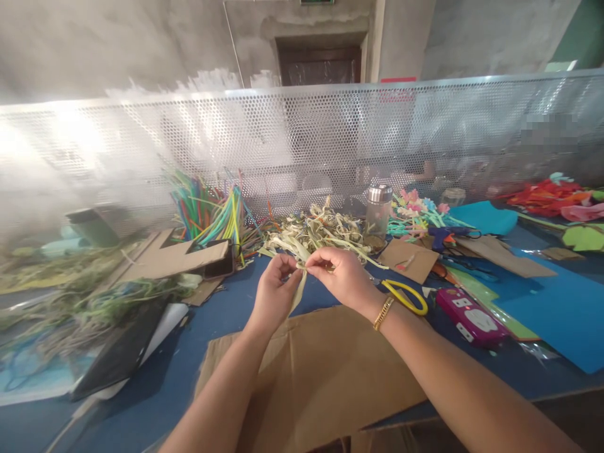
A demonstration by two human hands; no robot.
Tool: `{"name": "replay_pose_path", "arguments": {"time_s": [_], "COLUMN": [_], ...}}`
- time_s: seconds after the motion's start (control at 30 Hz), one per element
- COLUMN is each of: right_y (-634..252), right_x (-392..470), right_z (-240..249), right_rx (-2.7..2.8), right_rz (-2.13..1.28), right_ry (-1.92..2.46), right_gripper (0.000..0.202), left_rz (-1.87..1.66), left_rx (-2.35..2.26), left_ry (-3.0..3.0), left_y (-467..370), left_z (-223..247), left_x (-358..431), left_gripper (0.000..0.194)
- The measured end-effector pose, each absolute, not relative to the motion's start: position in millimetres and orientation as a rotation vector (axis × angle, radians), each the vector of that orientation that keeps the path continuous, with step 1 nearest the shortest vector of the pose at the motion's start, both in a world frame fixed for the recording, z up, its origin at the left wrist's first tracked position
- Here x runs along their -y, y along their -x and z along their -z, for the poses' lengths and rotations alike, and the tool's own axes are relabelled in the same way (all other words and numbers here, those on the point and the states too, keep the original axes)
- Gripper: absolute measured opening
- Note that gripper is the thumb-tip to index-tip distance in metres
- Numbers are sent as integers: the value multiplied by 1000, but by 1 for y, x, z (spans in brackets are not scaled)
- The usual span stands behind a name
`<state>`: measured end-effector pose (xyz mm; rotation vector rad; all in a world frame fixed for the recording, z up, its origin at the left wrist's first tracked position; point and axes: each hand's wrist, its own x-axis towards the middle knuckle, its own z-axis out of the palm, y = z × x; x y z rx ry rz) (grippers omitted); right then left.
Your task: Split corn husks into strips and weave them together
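Both hands meet near the middle of the view, above the far edge of a brown cardboard sheet (340,371). A pale green strip (298,292), like a dry husk or leaf, is pinched between the fingertips of my left hand (277,290). My right hand (346,277), with a gold bracelet at its wrist, pinches the same strip close beside the left fingertips. One end of the strip hangs below the fingers. Behind the hands lies a heap of similar pale, curled strips (325,226). Yellow-handled scissors (413,297) rest just right of my right wrist.
Colourful stems (202,211) and a cardboard piece (165,264) lie left of centre. A glass jar (378,217) stands behind the hands. On the right are a purple case (469,316) and blue sheets (552,308). A perforated metal screen (264,151) borders the table's back.
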<state>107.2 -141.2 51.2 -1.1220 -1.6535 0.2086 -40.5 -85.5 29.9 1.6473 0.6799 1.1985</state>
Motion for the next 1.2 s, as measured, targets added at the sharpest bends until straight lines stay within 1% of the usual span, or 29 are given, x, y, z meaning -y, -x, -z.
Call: {"name": "replay_pose_path", "arguments": {"time_s": [0.27, 0.43, 0.57, 0.77, 0.9, 1.07, 1.2], "right_y": [-113, -112, -113, -116, -117, -113, -108], "right_x": [139, 140, 140, 140, 138, 141, 145], "right_z": [-53, -54, -53, -56, -55, -54, -52], "right_rx": [1706, 1679, 1626, 1816, 1894, 2017, 2004], "right_rz": [-63, -153, -192, 78, 231, 415, 517], "right_ry": [1126, 1100, 1124, 1146, 1166, 1144, 1166], "right_gripper": [8, 6, 15, 9, 7, 18, 18], "left_rz": [-1106, -1152, -1195, -1192, -1219, -1226, -1183], "left_rx": [-610, -592, -621, -672, -677, -681, -642], "left_ry": [-1460, -1401, -1402, -1450, -1347, -1040, -898], "left_y": [42, 40, 41, 42, 41, 37, 35], "left_z": [-39, -38, -39, -38, -34, -32, -36], "left_x": [90, 89, 88, 87, 86, 87, 91], "left_gripper": [23, 28, 26, 24, 23, 31, 30]}}
